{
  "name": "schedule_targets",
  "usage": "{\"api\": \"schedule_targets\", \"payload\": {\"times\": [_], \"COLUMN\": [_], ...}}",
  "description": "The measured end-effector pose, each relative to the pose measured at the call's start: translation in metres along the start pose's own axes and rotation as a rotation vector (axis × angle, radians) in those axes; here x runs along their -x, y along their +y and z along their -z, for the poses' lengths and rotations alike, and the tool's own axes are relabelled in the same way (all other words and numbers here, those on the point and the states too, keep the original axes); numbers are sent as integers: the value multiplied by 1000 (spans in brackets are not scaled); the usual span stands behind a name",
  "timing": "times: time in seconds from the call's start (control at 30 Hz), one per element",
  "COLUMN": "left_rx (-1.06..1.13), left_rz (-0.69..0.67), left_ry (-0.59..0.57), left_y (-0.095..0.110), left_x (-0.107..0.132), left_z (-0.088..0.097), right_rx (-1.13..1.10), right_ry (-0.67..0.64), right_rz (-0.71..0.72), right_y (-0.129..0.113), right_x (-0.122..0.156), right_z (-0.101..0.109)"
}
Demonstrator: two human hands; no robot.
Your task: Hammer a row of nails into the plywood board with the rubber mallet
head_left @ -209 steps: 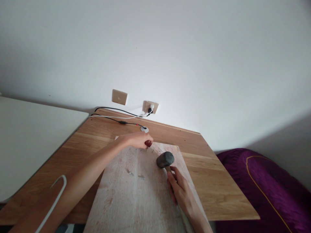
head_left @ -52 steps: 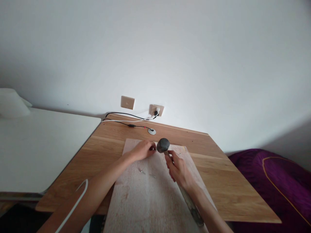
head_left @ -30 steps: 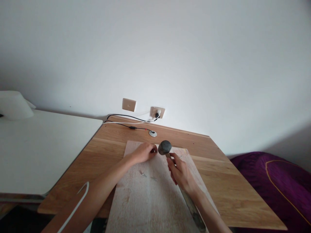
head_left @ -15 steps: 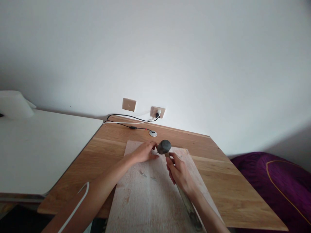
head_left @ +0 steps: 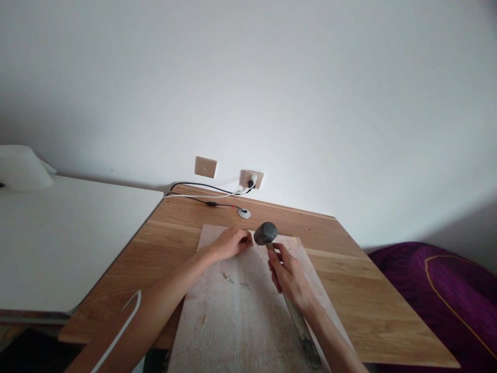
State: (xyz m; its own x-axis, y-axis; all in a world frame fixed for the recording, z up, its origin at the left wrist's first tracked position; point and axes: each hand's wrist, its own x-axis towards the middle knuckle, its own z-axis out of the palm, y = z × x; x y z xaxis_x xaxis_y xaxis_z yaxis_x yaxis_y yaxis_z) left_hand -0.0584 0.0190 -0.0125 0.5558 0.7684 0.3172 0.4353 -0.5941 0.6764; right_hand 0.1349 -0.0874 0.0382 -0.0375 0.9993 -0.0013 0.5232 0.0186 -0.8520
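My right hand [head_left: 289,272] is wrapped round the wooden handle of a mallet [head_left: 266,234], close below its dark head. The long handle runs back toward me under my wrist. My left hand [head_left: 234,242] rests on the pale board [head_left: 217,321], its fingers curled together just left of the mallet head. Whatever those fingertips may hold is hidden or too small to name. A small shiny piece shows under the head. Two small metal pieces that look like nails [head_left: 228,278] lie on the board nearer me. Another small shiny bit [head_left: 290,249] is near the board's right edge.
The board lies on a wooden table [head_left: 368,305] against a white wall. Black and white cables [head_left: 212,204] run along the back to a wall socket [head_left: 251,179]. A white table [head_left: 77,238] adjoins on the left. Purple fabric [head_left: 435,285] bulges at the right.
The mallet head has shifted slightly right and up, away from my left fingers. My left fingers are more curled, and the pale bit seen between them earlier no longer shows there.
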Motion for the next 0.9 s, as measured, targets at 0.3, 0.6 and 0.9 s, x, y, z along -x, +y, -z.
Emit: {"api": "schedule_targets", "payload": {"times": [0.3,0.6,0.9], "left_rx": [-38,-67,38], "left_rz": [-3,-33,3], "left_ry": [23,20,28], "left_y": [0,-5,-5], "left_x": [3,2,0], "left_z": [0,-3,-3], "right_rx": [41,40,-14], "right_ry": [-70,-104,-27], "right_rz": [7,-12,-3], "right_y": [0,2,-1], "right_x": [-2,-4,0], "right_z": [-5,-5,0]}}
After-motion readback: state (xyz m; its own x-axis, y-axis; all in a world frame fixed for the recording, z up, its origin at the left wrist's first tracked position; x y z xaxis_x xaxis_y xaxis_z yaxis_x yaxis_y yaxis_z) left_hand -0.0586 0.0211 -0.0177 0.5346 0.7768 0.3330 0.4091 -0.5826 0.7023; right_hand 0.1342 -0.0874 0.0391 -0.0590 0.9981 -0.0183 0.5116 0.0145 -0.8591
